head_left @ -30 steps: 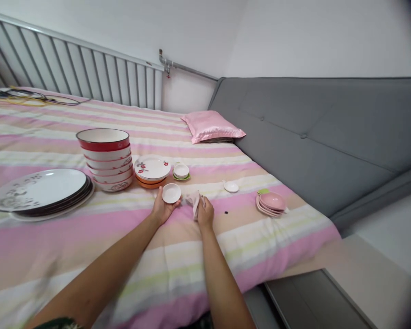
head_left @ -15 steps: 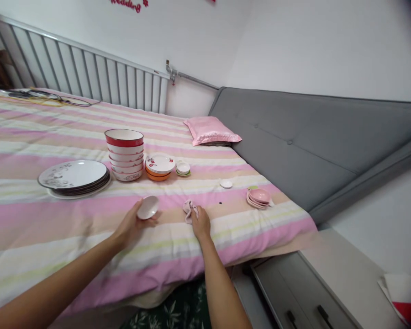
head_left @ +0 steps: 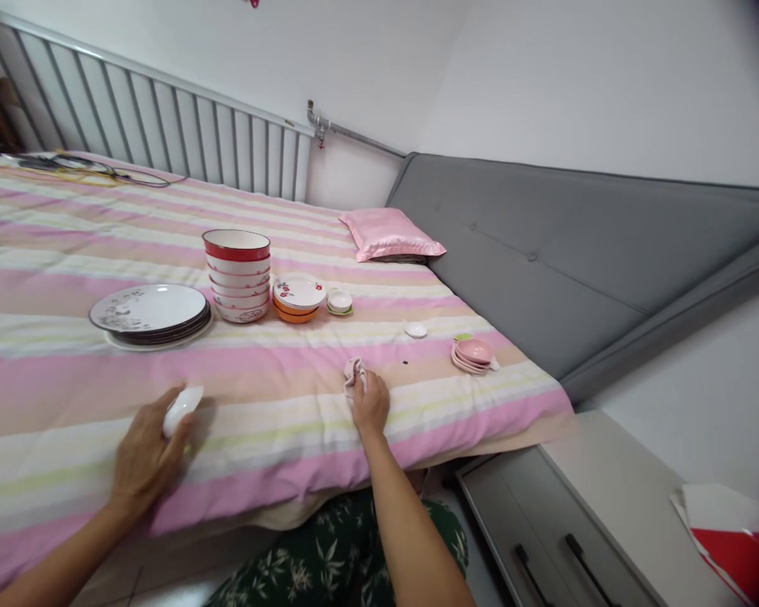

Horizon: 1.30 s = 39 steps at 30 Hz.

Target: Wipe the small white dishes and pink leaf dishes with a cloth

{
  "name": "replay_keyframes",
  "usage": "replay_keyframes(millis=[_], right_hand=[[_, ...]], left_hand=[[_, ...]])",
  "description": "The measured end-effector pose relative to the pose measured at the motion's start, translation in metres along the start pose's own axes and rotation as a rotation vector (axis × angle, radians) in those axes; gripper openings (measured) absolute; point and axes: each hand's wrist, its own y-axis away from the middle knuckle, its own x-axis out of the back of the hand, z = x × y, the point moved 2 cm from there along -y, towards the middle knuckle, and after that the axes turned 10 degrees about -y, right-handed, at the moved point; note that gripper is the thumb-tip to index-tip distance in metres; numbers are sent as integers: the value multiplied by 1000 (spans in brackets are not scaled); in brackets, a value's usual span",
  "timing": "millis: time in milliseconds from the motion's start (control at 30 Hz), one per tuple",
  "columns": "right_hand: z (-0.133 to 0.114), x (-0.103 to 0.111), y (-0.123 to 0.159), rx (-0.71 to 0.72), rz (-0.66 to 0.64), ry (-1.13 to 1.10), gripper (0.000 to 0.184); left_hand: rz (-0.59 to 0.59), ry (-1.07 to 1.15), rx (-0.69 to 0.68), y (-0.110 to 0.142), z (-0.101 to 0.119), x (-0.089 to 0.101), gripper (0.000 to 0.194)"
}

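Observation:
My left hand [head_left: 148, 451] grips a small white bowl [head_left: 182, 410], tilted on its side just above the striped bedspread [head_left: 271, 472]. In my right hand [head_left: 372, 403] is a crumpled pale pink cloth [head_left: 352, 373], pinched between the fingers close to the bed surface. Beyond the left hand sits a stack of white plates [head_left: 152, 308] with dark rims. Beside it rise several stacked bowls [head_left: 239, 278], the top one red outside. Right of these stand orange bowls with a floral white dish [head_left: 298, 292] on top, and a little stack of small white dishes [head_left: 340, 301].
A single white dish [head_left: 416, 330] and stacked pink bowls [head_left: 474, 354] lie to the right. Farther back are a pink pillow [head_left: 390, 233] and cables [head_left: 110, 173]. A grey headboard [head_left: 531, 244] bounds the right side; a grey nightstand [head_left: 544, 523] stands below it.
My left hand has moved left and nearer to me with the white bowl, turning it onto its side. My right hand stays in about the same place with the cloth. The view has shifted slightly.

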Motion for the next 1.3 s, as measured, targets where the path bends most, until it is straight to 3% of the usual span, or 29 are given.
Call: replay_keyframes(millis=[267,500,700,1300], right_hand=[[2,0,-4,-33,24,15,31],[3,-1,-5,-60,20,23,34],[7,-2,-4,-87,-7,13,33],[13,-3,-13,-210,-98,71,32]], left_hand=[[-2,-117,-50,4,5,-6,53],[48,-74,-74,5,6,-9,51],[15,-196,-66,7,9,-7,51],[23,-247,-90,9,11,-11,51]])
